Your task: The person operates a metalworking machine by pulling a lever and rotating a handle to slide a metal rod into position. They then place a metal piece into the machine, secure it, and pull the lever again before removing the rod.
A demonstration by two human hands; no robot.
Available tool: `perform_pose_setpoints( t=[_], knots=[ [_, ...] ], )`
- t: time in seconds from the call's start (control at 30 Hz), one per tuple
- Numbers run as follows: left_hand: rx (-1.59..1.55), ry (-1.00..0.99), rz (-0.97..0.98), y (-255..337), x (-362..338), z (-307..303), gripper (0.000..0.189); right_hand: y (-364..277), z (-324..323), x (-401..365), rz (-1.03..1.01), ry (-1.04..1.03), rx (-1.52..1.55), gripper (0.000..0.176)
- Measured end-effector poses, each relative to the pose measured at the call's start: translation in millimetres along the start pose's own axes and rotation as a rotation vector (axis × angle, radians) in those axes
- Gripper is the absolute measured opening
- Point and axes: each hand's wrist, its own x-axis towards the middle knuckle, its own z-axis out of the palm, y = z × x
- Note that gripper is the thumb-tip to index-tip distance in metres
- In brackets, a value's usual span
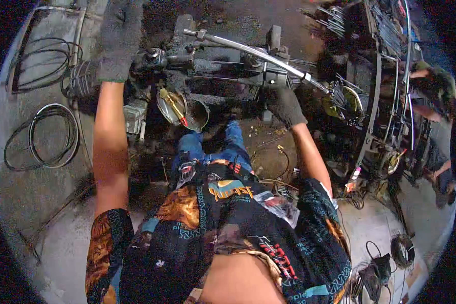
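My left hand (117, 48), in a dark grey glove, reaches up beside the left end of a dark, greasy metal machine (223, 88); its fingers run to the top edge of the view, so their grip does not show. My right hand (287, 105), gloved alike, is closed at the machine's right side, just under a block with a small white spot; what its fingers hold is hidden. Above it a long shiny metal rod (253, 51) with nuts on it slants across the machine. Between my arms, a round pan (196, 115) sits by a yellowish tool with a red tip (176, 110).
Coiled cable (53, 136) lies on the floor at left. To the right, a container of metal pieces (343, 101) stands near a metal rack (374, 101) with long rods. Another person (435, 111) is at far right. A black bag (376, 273) and a cable coil (403, 251) lie lower right.
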Motion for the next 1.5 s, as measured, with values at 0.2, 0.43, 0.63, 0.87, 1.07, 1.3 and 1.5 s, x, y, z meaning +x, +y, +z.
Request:
perform_pose_setpoints(
  t=[0.2,0.43,0.63,0.87,1.07,1.3,1.5],
  knots=[
    [-0.027,-0.058,0.099,24,19,0,0.025,-34,-121,-18,-0.080,0.572,-0.471,0.056],
    [-0.060,-0.153,0.217,71,40,-4,0.023,-39,-100,-66,0.506,-0.019,-0.172,0.068],
    [-0.141,-0.033,0.428,69,41,0,0.023,-151,-55,-27,0.178,-0.086,0.121,0.067],
    [-0.217,-0.139,0.218,81,46,-11,0.027,-78,-91,144,-0.230,0.145,-0.105,0.062],
    [-0.184,-0.125,0.175,67,27,-21,0.028,-73,-138,85,0.086,-0.243,-0.307,0.068],
    [-0.131,-0.098,0.165,49,5,-29,0.029,-68,-21,2,0.038,-0.195,0.168,0.057],
    [-0.132,-0.011,0.194,27,-6,-26,0.027,-125,-1,89,-0.374,0.086,-0.011,0.058]
  ],
)
